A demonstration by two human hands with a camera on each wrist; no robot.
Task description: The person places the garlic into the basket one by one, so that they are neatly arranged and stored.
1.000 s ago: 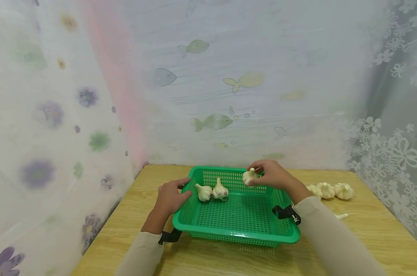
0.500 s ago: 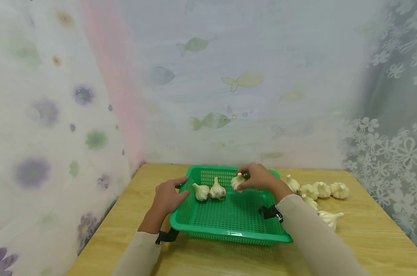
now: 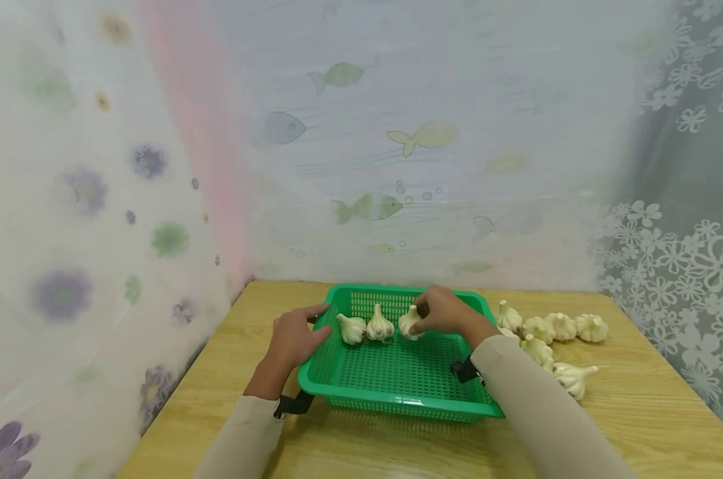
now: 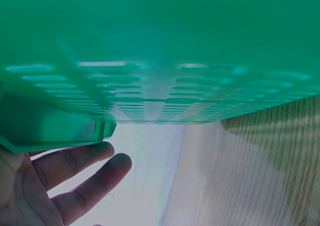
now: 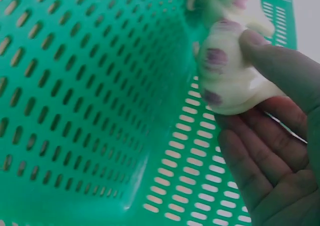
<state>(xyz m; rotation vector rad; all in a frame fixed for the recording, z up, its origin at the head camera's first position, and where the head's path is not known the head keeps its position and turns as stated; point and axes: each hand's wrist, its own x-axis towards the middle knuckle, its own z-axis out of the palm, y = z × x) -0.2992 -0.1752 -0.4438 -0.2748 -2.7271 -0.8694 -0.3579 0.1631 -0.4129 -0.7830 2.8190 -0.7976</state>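
A green perforated plastic basket (image 3: 397, 402) stands on the wooden table. Inside, along its back, two garlic bulbs, one tilted (image 3: 352, 330) and one upright (image 3: 380, 326), sit side by side. My right hand (image 3: 447, 314) pinches a third garlic bulb (image 3: 408, 324) between thumb and fingers, stem up, low in the basket to their right. The right wrist view shows this bulb's purple-marked base (image 5: 217, 68); whether it touches the floor cannot be told. My left hand (image 3: 293, 338) rests against the basket's left rim, its visible fingers (image 4: 95, 186) nearly straight in the left wrist view.
Several more garlic bulbs (image 3: 561, 327) lie on the table (image 3: 648, 406) right of the basket, one with a long stem (image 3: 575, 379) nearest the front. Patterned sheeting (image 3: 433, 219) hangs behind the table and on both sides.
My right hand has carried the garlic bulb leftward and down into the basket, beside the other two. More bulbs on the right came into sight. My left hand stays at the rim.
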